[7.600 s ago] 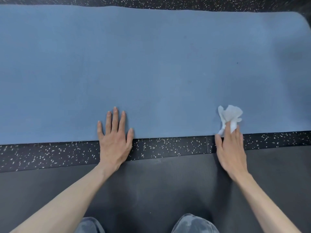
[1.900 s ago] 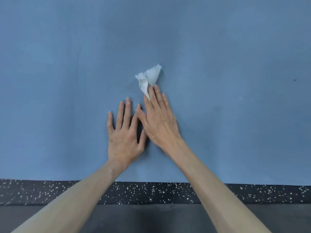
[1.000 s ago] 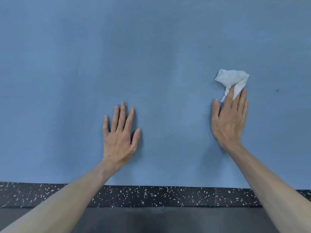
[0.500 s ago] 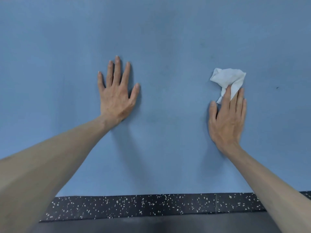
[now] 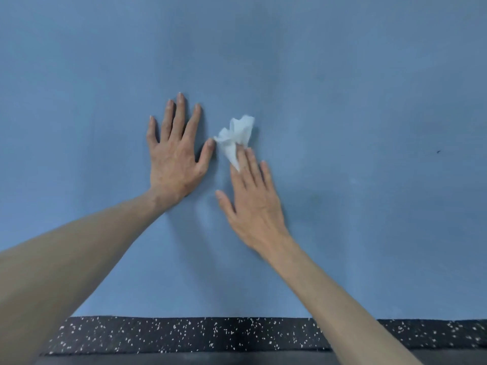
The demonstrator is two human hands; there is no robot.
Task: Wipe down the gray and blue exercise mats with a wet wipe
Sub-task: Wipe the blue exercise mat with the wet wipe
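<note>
The blue exercise mat [image 5: 342,101] fills nearly the whole view. My left hand [image 5: 176,151] lies flat on it with fingers spread and straight. Just to its right, my right hand [image 5: 250,198] presses a crumpled white wet wipe [image 5: 235,138] against the mat with straight fingers; the wipe sticks out beyond the fingertips and nearly touches my left thumb. A thin strip of the gray mat [image 5: 184,360] shows along the bottom edge.
A band of black speckled rubber floor [image 5: 184,335] runs between the blue mat's near edge and the gray mat. A small dark speck [image 5: 438,152] sits on the blue mat at the right.
My right hand has swept the wipe leftward across the blue mat until it is beside my left hand. My left hand stays planted where it moved forward half a second ago.
</note>
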